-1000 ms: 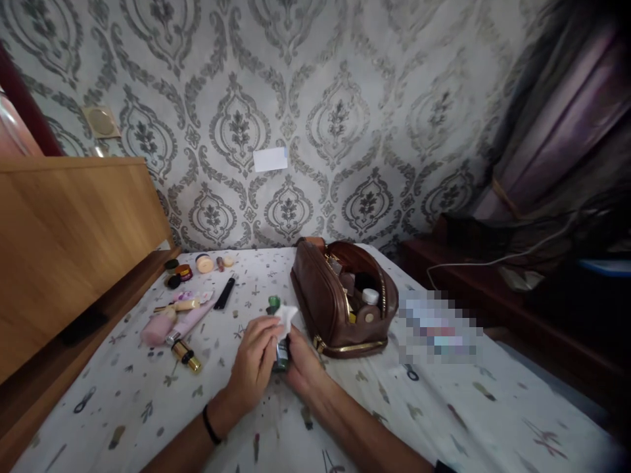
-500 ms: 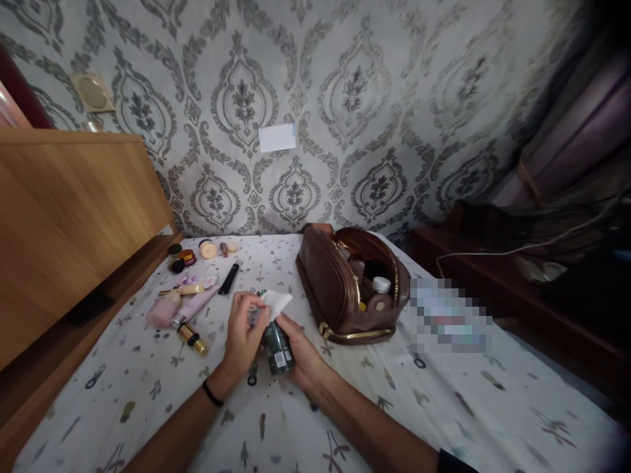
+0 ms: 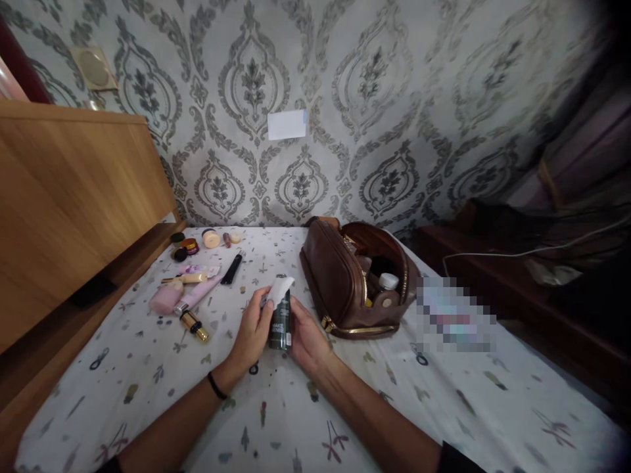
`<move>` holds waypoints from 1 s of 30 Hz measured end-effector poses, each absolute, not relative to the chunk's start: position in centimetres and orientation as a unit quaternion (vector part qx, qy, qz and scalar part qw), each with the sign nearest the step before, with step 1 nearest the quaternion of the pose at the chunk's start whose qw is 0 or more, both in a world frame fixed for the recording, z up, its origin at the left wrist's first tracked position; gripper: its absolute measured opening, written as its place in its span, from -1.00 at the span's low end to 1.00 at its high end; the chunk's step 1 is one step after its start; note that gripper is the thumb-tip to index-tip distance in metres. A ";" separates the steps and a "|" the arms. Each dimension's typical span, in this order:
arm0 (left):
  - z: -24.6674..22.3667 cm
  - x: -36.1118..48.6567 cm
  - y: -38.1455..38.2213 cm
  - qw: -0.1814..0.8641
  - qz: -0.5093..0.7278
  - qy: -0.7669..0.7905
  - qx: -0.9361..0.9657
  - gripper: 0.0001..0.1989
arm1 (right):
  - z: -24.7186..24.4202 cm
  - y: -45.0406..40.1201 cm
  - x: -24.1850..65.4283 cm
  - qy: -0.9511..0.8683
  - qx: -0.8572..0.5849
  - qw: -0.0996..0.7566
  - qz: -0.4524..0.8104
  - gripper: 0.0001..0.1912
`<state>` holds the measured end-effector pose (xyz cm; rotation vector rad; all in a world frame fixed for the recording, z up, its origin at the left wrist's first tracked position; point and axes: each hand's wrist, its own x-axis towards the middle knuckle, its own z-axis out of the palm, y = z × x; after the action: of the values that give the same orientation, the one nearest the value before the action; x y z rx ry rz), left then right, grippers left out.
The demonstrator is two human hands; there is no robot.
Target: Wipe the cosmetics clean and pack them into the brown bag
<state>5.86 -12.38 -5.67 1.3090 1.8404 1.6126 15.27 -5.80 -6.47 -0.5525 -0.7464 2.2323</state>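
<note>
A dark green cylindrical bottle (image 3: 280, 328) with pale lettering is held upright between my two hands, above the patterned white cloth. A thin white sheet (image 3: 280, 289), like a tissue or wipe, drapes over its top. My left hand (image 3: 252, 323) is closed at the bottle's upper left, its thumb pressing the sheet there; the fingertips are partly hidden. My right hand (image 3: 308, 334) grips the bottle from the right, with most fingers behind it. Just to the right, a brown leather toiletry bag (image 3: 331, 279) stands unzipped, with a white-capped container (image 3: 388, 282) and other items inside.
On the left lie a black tube (image 3: 231, 269), a pink bottle (image 3: 165, 299), a gold-capped bottle (image 3: 192, 324) and several small jars (image 3: 211, 238). A wooden cabinet (image 3: 83, 184) borders the left side. A blurred-out item (image 3: 456, 315) lies right of the bag.
The bottle has turned so its front lettering shows, and it stands more upright. The white sheet now folds down over its top. My left hand has moved right against the bottle; the view has shifted slightly.
</note>
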 end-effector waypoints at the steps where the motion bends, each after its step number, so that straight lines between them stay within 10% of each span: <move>1: -5.7 5.9 -12.4 0.175 0.568 0.650 0.474 -0.68 | -6.4 -5.8 15.3 -0.282 -0.213 0.352 0.867 -0.62; 12: -4.9 6.2 -12.7 0.190 0.541 0.656 0.490 -0.86 | -5.7 -4.1 15.8 -0.260 -0.223 0.377 0.860 -0.61; 25: -4.9 4.0 -11.3 0.221 0.744 0.566 0.278 -0.77 | -6.1 -5.2 15.4 -0.178 -0.238 0.239 0.924 -0.76; 30: -5.7 6.2 -12.4 0.210 0.629 0.586 0.466 -0.57 | -6.5 -5.9 14.9 -0.203 -0.189 0.246 0.929 -0.81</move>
<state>6.21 -12.36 -5.74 1.2960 1.6305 1.7483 14.89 -5.90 -6.54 -0.5165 -0.5543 2.5328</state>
